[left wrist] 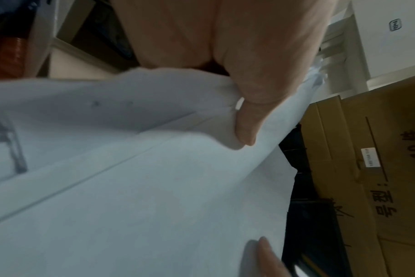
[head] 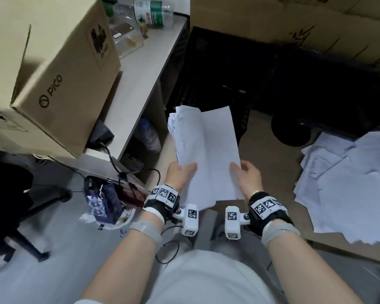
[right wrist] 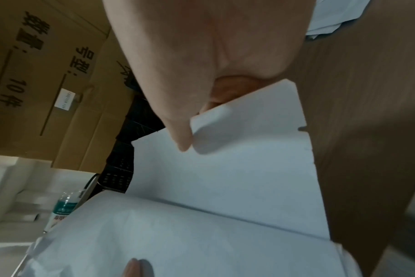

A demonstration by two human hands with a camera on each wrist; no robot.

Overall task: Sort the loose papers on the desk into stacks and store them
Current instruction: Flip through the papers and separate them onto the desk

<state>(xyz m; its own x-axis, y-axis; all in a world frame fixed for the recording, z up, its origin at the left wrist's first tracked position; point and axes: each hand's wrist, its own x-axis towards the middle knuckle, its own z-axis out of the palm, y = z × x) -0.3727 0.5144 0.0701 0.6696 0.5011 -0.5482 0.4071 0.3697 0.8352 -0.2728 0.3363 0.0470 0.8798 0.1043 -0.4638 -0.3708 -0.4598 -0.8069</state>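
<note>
With a stack (head: 206, 150) held in the air between both hands, gathering step judged in hand. Left hand (head: 180, 174) pinching the stack's near left edge, thumb on top; right hand (head: 248, 174) pinching the near right corner (thumb over, fingers under, per right wrist view). Far edges ragged, so next move probably calls for squaring the sheets before storing. Loose papers (head: 342, 185) still spread on the brown desk (head: 270, 154) at right. Black crate (head: 217, 80) ahead, possibly for storage. Cardboard boxes (head: 294, 18) behind, PICO box (head: 53, 69) on white table (head: 138, 71) at left.
</note>
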